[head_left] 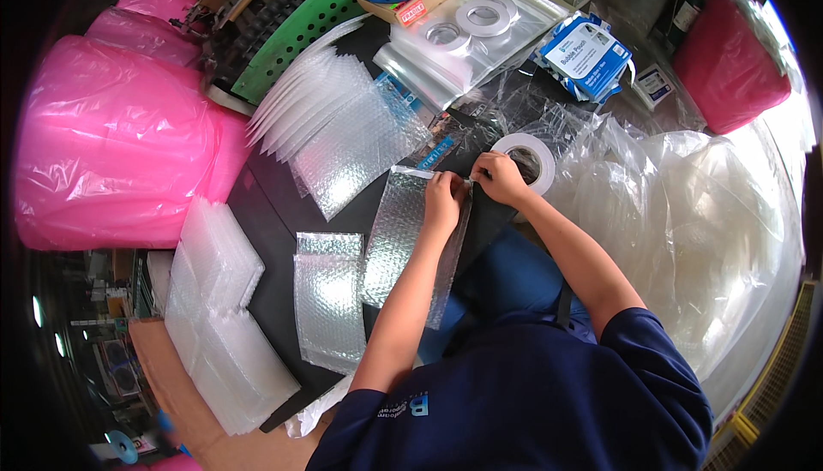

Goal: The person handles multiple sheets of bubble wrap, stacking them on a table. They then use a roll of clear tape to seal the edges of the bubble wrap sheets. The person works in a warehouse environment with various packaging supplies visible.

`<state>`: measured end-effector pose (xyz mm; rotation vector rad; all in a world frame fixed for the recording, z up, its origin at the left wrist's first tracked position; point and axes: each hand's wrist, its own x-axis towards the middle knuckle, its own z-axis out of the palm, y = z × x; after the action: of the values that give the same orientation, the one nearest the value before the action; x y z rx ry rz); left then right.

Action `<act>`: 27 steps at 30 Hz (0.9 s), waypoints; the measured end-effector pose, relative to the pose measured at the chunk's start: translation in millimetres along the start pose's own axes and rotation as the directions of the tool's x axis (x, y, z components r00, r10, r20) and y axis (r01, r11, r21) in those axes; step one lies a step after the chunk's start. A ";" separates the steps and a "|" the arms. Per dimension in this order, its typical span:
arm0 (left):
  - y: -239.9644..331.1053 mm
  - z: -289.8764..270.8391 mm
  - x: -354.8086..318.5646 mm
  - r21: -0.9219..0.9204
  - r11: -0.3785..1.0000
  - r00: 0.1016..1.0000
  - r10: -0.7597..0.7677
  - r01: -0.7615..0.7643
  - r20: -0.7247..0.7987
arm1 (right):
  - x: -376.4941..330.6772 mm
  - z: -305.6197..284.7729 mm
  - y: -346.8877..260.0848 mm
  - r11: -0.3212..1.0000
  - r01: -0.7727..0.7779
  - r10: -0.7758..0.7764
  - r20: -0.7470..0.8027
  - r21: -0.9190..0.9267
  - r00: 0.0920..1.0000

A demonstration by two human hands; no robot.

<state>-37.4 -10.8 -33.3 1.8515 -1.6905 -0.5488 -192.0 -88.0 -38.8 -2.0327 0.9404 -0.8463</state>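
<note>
A clear bubble-wrap pouch (394, 231) lies in front of me on the dark table, its open end away from me. My left hand (443, 201) rests on it, fingers closed on its top edge near the right corner. Right beside it, my right hand (500, 178) makes a pinch at that same corner; what sits between its fingertips is too small to make out. A white roll of tape (546, 162) stands against the right hand, partly covered by it. To the left of the pouch, more bubble pouches (329, 300) lie stacked flat.
Fanned bubble pouches (330, 128) spread at the far left, with folded bubble wrap (214, 308) nearer. Tape rolls (487, 15) sit on clear film beside a cardboard box (433, 0). A blue-and-white packet (587, 55), crumpled plastic (677, 214) and large pink bundles (120, 145) surround the table (274, 205).
</note>
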 end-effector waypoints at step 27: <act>68.4 -57.0 -44.1 0.410 0.893 0.864 -0.347 0.186 0.365 | 7.0 -14.8 12.5 0.671 -0.290 0.195 0.216 0.683 0.957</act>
<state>-57.8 37.6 51.0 2.4009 -1.9208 -0.8632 -204.3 -104.6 -39.6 -1.2299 0.6448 -0.7622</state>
